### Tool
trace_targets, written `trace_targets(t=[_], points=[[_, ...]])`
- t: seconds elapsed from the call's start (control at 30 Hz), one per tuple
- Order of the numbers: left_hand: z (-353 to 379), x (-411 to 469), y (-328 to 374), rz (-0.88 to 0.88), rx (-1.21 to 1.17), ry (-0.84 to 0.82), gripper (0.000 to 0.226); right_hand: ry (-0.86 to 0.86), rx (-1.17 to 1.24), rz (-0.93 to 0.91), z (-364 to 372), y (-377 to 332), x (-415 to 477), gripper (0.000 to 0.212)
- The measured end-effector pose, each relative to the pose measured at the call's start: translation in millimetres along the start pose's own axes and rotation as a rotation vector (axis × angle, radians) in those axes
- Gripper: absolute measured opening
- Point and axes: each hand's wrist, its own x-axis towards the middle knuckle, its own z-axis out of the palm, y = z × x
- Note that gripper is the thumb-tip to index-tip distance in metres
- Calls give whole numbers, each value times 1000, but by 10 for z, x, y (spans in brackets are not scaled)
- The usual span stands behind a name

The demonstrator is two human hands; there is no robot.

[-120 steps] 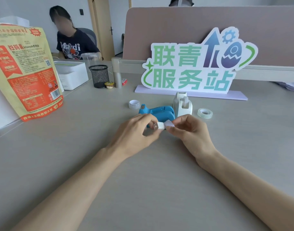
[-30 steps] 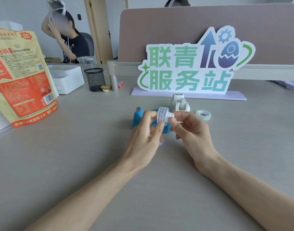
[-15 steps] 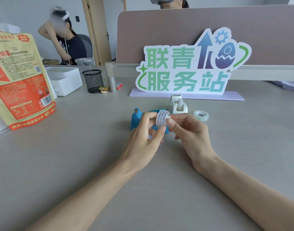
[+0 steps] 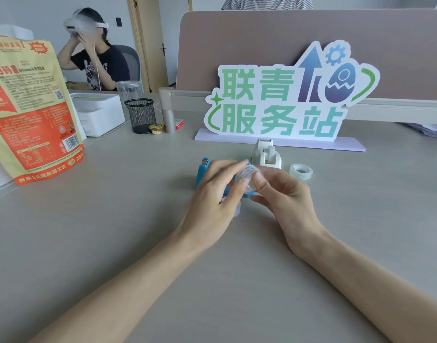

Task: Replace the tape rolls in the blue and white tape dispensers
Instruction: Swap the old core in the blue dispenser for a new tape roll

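Both hands meet over the desk around a small white tape roll with printed lettering. My left hand pinches it from the left, and my right hand pinches it with thumb and fingers from the right. Behind the hands lies the blue tape dispenser, mostly hidden by my left hand. The white tape dispenser stands just beyond, and a clear tape roll lies flat to its right. A small pale object under my left hand is blurred.
A green and white sign on a lilac base stands behind the dispensers. At the left are an orange and yellow bag, a white box, a black mesh cup and small items. Another person sits at the back left.
The white roll has been turned and lowered between my fingertips, from upright above the blue dispenser to level with it. The white roll once left of the blue dispenser is no longer seen there.
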Motion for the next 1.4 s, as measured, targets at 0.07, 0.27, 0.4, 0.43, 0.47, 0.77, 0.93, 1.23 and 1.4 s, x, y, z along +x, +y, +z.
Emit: trace_targets(t=[0.07,0.27,0.4,0.43,0.47,0.77,0.93,1.23,1.4], points=[[-27,21,23,-46,-71,-27,32,8,-11,14,10,-12,-3,36],[-67,25,-15,-108,-97,-119,29,1,-25,33,22,-25,-4,32],[-108,40,-5,-69,-62,-83,29,19,-5,43,20,-40,-17,33],[-114,41,5,-53,-52,-70,28,18,-4,43,20,-43,-23,32],[-116,42,11,-41,-48,-49,26,19,0,46,20,-45,-25,33],[-146,46,18,-9,-41,69,11,-42,142,86,16,-86,-25,39],[-127,57,-4,14,28,67,13,-24,165,100,24,-97,-24,31],[-155,73,37,-33,-103,-54,29,-37,108,77,14,-91,-31,25],[-150,96,-10,-70,-104,-20,9,-18,89,57,9,-63,-6,39]])
